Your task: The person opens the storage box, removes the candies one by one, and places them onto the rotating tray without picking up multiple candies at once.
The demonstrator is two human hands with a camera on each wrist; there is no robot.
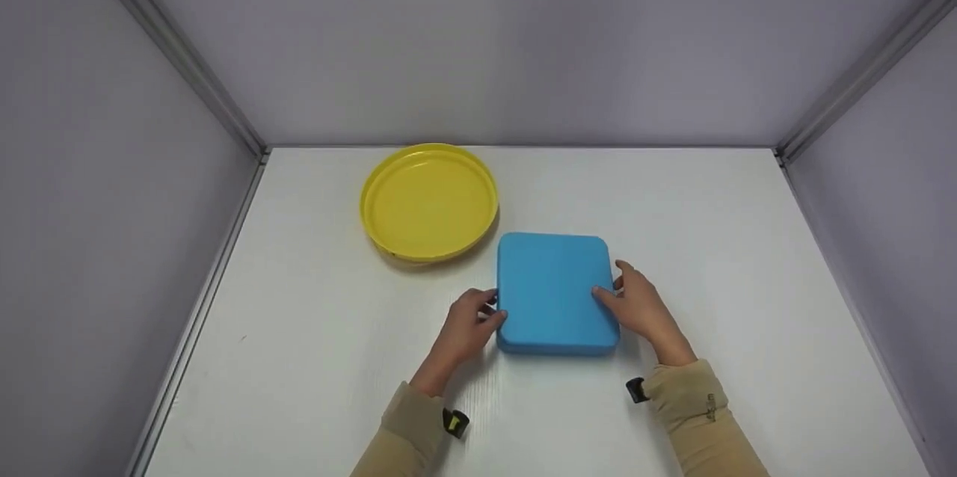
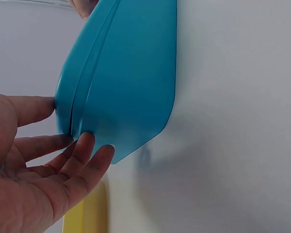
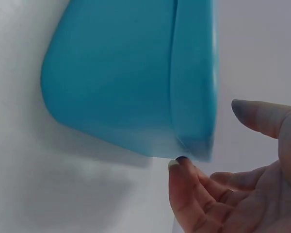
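A blue square container (image 1: 553, 290) with rounded corners lies bottom-up on the white table (image 1: 710, 223), near the front middle. My left hand (image 1: 478, 312) touches its left side, and in the left wrist view the thumb and fairly straight fingertips (image 2: 85, 141) rest against the rim of the blue container (image 2: 126, 77). My right hand (image 1: 632, 301) is at the container's right side, thumb over the top edge. The right wrist view shows one fingertip (image 3: 177, 165) at the lower rim of the container (image 3: 116, 73), the thumb (image 3: 252, 114) held a little off it.
A round yellow lid-like dish (image 1: 428, 200) lies open side up behind and left of the container, and its edge (image 2: 87, 213) shows in the left wrist view. Grey walls close the table at the left, back and right.
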